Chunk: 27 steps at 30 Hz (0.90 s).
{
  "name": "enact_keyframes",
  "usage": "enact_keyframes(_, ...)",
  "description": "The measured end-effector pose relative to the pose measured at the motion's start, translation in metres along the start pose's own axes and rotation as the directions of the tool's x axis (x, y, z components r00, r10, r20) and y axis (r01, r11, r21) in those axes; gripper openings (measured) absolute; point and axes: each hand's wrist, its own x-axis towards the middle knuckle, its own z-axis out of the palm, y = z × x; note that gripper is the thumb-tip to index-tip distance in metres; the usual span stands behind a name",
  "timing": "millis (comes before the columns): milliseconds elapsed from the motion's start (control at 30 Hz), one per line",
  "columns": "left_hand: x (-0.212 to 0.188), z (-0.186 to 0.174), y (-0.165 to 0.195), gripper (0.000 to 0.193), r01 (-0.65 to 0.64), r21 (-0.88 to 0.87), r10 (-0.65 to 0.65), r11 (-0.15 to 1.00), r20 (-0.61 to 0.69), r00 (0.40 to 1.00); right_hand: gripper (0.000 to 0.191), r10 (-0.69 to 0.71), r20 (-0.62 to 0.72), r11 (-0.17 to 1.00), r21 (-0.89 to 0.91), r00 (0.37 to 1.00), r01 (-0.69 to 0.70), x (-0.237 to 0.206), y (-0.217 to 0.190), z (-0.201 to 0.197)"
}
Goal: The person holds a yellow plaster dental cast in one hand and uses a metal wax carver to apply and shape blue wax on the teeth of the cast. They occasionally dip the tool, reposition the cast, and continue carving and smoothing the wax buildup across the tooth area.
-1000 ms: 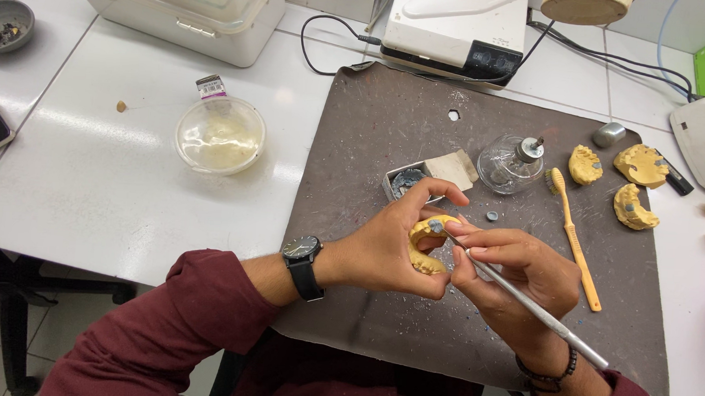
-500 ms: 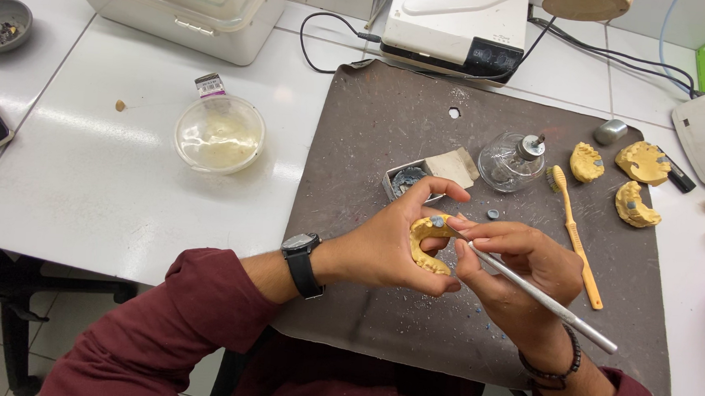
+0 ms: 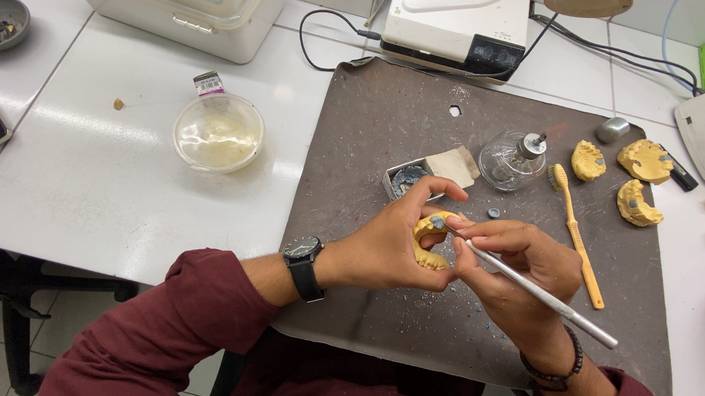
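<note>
left hand (image 3: 386, 253) grips yellow tooth cast (image 3: 430, 242) over brown mat (image 3: 372, 142) | right hand (image 3: 519, 269) pinches metal tool (image 3: 542, 295), tip touching cast, shaft slanting down-right

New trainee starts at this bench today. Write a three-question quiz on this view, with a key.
1. True or false: the left hand holds the yellow plaster dental model.
2. Which hand holds the slim silver metal instrument?
3. The long yellow plastic toothbrush lies: A) in the clear round plastic container; B) on the dark brown work mat; C) on the black phone.

Key: 1 true. 2 the right hand. 3 B.
</note>
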Motion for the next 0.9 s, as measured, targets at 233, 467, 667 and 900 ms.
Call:
enact_keyframes(233, 0.0009, -0.0006, -0.0019, 0.080, -0.041, 0.027, 0.041, 0.999, 0.009, 0.999, 0.018, -0.017, 0.006, 1.000, 0.017, 1.000, 0.017, -0.0001, -0.0007, -0.0004)
enact_keyframes(467, 0.0003, -0.0012, 0.0018, 0.081, 0.014, 0.027, -0.014, 1.000, 0.017, 1.000, 0.019, -0.021, 0.013, 0.999, 0.025, 1.000, 0.021, 0.0004, -0.0016, -0.0005)
enact_keyframes(667, 0.0003, -0.0009, 0.0005, 0.079, -0.026, -0.003, 0.026, 1.000, 0.026, 0.999, 0.017, -0.025, 0.031, 0.999, 0.029, 0.999, 0.024, 0.0015, -0.0018, -0.0009)
enact_keyframes(900, 0.0005, -0.0017, -0.0004, 0.080, -0.004, 0.021, 0.004, 1.000, 0.019, 1.000, 0.018, -0.065, 0.057, 0.997, -0.024, 0.996, 0.067, 0.0037, -0.0040, -0.0021)
